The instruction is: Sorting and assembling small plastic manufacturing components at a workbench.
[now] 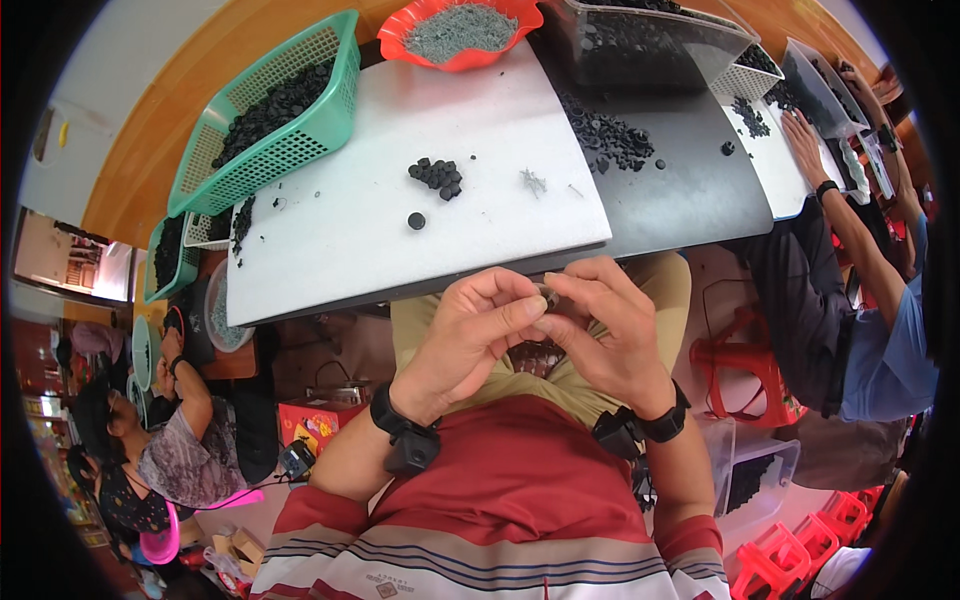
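Note:
My left hand (470,330) and my right hand (610,325) meet just below the near edge of the white board (340,240), over my lap. Their fingertips pinch one small dark round part (547,296) between them; most of it is hidden by the fingers. Each wrist carries a black band. On the board lie a small cluster of black round parts (438,175), one single black part (416,220) and a few thin grey pins (532,181).
A green basket of black parts (275,110) stands at the back left, a red bowl of grey pins (458,32) at the back. A dark board (680,170) with loose parts lies to the right. Another person's hand (805,140) works there. Red stools (745,365) stand below.

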`<state>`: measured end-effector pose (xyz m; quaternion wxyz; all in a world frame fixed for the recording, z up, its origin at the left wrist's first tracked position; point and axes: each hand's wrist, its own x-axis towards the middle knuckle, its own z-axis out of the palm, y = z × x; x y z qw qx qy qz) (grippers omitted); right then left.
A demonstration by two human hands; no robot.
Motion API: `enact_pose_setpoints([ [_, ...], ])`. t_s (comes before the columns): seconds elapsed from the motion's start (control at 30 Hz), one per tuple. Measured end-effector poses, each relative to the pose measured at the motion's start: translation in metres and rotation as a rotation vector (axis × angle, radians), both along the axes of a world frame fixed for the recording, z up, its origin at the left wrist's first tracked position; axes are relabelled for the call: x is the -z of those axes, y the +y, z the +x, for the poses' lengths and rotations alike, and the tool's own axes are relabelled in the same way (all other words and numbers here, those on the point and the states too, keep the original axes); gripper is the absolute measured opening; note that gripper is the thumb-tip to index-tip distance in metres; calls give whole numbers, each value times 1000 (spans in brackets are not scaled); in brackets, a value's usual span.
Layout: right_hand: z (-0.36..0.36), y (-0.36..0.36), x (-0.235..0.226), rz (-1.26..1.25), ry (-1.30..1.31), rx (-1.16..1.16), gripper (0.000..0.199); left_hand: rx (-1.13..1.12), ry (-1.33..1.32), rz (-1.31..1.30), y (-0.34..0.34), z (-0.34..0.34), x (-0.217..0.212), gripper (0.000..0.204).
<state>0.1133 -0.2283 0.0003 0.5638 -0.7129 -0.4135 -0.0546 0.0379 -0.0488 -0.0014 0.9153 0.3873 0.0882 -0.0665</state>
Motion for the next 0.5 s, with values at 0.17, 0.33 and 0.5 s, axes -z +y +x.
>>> enact_pose_setpoints([
  [0.17,2,-1,5,8,-1,3,34,34,50,22,1,2,-2,9],
  [0.33,2,-3,4,-9,2,-3,35,53,47,-11,0,2,1,12],
  [0.5,-1,-3,6,25,68,11,36,24,58,-43,-6,4,-1,19],
])
